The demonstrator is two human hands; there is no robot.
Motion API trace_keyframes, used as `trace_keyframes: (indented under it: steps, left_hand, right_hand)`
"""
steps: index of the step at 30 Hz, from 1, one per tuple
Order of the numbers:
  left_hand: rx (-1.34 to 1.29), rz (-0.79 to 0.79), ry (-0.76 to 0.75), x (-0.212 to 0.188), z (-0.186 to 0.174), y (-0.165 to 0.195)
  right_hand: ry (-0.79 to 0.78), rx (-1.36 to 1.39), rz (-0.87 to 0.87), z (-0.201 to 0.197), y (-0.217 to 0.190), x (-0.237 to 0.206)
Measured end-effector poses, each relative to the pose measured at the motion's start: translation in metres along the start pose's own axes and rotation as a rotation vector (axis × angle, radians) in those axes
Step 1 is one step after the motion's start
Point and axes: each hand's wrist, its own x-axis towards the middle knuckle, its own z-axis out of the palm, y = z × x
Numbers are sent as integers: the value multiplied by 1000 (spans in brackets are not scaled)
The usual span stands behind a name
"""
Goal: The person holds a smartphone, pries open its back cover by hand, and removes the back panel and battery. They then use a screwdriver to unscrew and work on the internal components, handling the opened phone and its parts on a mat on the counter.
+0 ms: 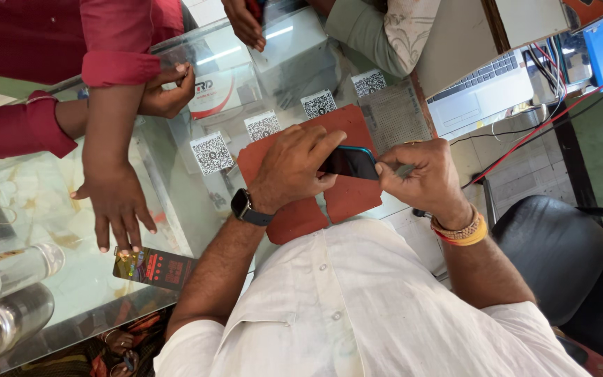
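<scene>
Two hands work at one dark phone [350,162] with a teal edge, which lies over the red-brown mat [301,213] on the glass counter [176,202]; the left hand [294,167] lies flat over the phone's near end, fingers spread across it and pressing it down to the mat; the right hand [423,174] sits at the phone's far end, thumb and forefinger pinched narrowly on a small thin tool [405,169] whose tip points at the phone's edge. Judging from this, the work looks early; the phone appears closed and whole, with no loose parts on the mat beside it, so any opening remains to be done. Beyond the mat stand small square code cards [262,126]; left of the mat another person's hand [114,202] touches a dark printed card [155,268].
</scene>
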Motion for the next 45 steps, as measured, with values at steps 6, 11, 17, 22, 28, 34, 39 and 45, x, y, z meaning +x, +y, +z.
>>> trace_keyframes:
  steps: [6,11,17,22,28,34,39,45]
  left_hand:
    - [16,-6,-75,-4,-10,-3]
    - [98,14,-144,-6,-20,-7]
    - [152,27,-166,-5,-20,-8]
    - [245,86,-218,-1,-17,-7]
    - [172,-36,-87,-18,-25,-18]
    - [-530,-507,134,-54,-8,-47]
    - [-764,-534,132,-65,11,-56]
    - [-755,-501,146,-63,14,-54]
  right_hand:
    - [-22,1,121,10,5,2]
    - [1,51,-38,24,15,1]
    - [120,235,-31,47,37,-10]
    - [103,203,-24,43,55,-17]
    - [24,68,-102,35,60,-27]
    - [33,85,-108,44,63,-35]
    - [-50,152,57,46,62,-32]
    - [-202,143,148,31,53,-22]
